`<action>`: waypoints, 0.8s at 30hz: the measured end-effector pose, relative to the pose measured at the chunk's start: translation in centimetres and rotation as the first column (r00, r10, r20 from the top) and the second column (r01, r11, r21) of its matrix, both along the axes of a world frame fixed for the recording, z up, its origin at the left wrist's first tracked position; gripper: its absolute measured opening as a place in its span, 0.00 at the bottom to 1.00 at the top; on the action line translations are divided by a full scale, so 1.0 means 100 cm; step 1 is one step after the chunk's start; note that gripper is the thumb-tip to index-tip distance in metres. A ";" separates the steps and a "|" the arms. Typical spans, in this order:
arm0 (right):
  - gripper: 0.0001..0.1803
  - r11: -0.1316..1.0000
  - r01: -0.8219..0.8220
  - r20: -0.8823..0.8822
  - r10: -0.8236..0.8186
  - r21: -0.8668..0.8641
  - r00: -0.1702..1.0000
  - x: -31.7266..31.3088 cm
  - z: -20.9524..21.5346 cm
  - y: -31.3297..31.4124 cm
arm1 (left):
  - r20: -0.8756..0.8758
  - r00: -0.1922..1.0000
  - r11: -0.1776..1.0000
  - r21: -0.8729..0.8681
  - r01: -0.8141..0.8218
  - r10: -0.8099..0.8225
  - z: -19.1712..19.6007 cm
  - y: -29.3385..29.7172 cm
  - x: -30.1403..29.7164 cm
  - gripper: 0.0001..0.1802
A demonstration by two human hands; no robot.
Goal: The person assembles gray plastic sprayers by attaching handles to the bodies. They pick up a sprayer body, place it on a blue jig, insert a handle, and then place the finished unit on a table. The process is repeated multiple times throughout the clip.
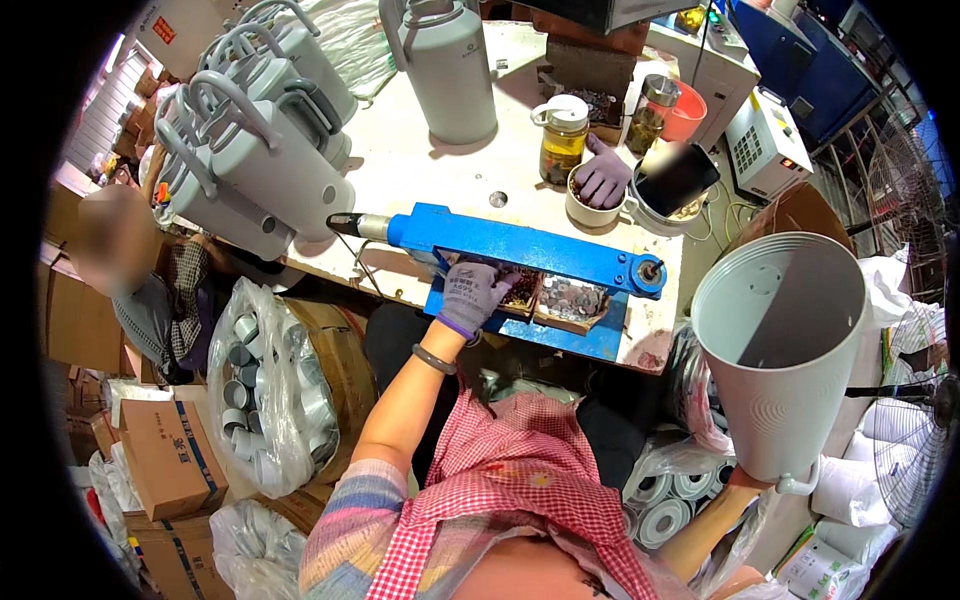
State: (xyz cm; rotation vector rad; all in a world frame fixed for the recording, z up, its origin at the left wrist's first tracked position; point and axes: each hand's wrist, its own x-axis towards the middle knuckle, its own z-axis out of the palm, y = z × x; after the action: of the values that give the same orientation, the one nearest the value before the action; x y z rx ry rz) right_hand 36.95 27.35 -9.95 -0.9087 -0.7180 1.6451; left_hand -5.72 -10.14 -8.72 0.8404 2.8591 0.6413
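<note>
My left hand (pixel 474 294), in a grey work glove with a purple cuff, reaches under the blue arm (pixel 520 248) of a bench press. Its bent fingers are at a small box of brass-coloured metal pieces (pixel 520 290), and what they pinch is too small to make out. Beside it lies a box of silvery metal discs (pixel 572 298). On the right, my bare right hand (pixel 746 482) grips a large grey plastic jug body (pixel 790 370) near its base. The jug body is open at the top and slightly tilted; most of that hand's fingers are hidden behind it.
Several grey jugs with handles (pixel 270 150) stand at the table's left, another jug (pixel 447 80) at the back. A spare glove (pixel 602 175) lies on a white cup (pixel 592 210) near a phone (pixel 678 180). Bagged parts (pixel 262 390) sit lower left; a fan (pixel 915 440) stands right.
</note>
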 end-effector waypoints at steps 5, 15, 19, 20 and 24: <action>0.32 1.000 0.004 -0.009 -0.004 -0.008 1.000 0.000 -0.002 0.012 | 0.230 0.972 0.782 0.614 -0.102 -0.054 0.057 0.004 0.045 0.09; 0.31 1.000 0.016 -0.030 -0.016 -0.018 0.999 0.002 -0.010 0.021 | 0.316 0.851 0.564 0.825 -0.029 -0.419 0.102 0.143 0.045 0.12; 0.31 0.999 0.026 -0.017 -0.026 -0.025 1.000 0.003 -0.012 0.024 | 0.249 0.878 0.629 0.774 0.073 -0.408 0.101 0.144 0.041 0.11; 0.31 0.999 0.024 -0.012 -0.025 -0.027 1.000 0.002 -0.013 0.024 | 0.300 0.856 0.638 0.769 0.044 -0.420 0.102 0.143 0.040 0.11; 0.31 0.999 0.027 -0.009 -0.027 -0.033 1.000 -0.002 -0.017 0.024 | 0.316 0.838 0.661 0.747 0.069 -0.444 0.105 0.141 0.032 0.12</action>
State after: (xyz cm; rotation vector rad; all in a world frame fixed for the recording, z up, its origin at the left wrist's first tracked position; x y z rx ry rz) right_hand 36.79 29.71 -11.61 -0.9295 -0.6719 1.6404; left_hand -2.49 3.94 1.75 0.9683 1.9354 1.6986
